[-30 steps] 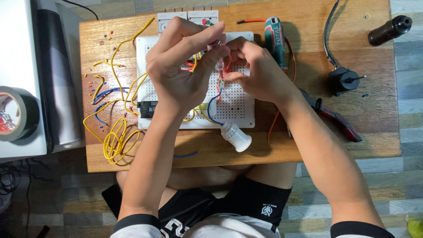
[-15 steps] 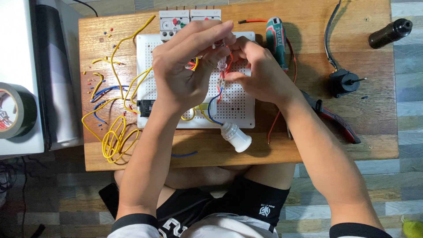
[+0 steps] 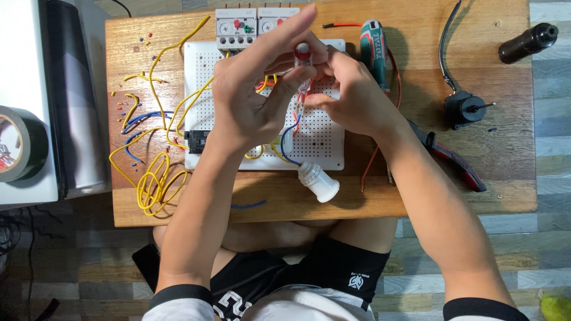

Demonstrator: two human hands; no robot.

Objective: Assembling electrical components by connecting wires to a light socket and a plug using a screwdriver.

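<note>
Over a white perforated board [image 3: 324, 142] on a low wooden table [image 3: 416, 196], my left hand [image 3: 256, 95] pinches a small clear part with a red cap [image 3: 303, 54] between thumb and fingers. My right hand [image 3: 351, 98] meets it from the right, fingertips closed on the red wire [image 3: 298, 113] hanging beneath that part. Yellow, blue and red wires run across the board under both hands. A white lamp socket [image 3: 318, 181] lies at the board's near edge.
Grey relay blocks [image 3: 253, 21] sit at the board's far edge. A green screwdriver [image 3: 373, 50], red-handled pliers [image 3: 455, 163], a small black motor [image 3: 464, 110] and a black cylinder [image 3: 526, 41] lie right. Loose yellow wires [image 3: 151, 184] and a tape roll [image 3: 18, 142] lie left.
Both hands have lifted slightly and the left fingers have spread, so the small red-capped part now shows between them. The camera view has shifted a little.
</note>
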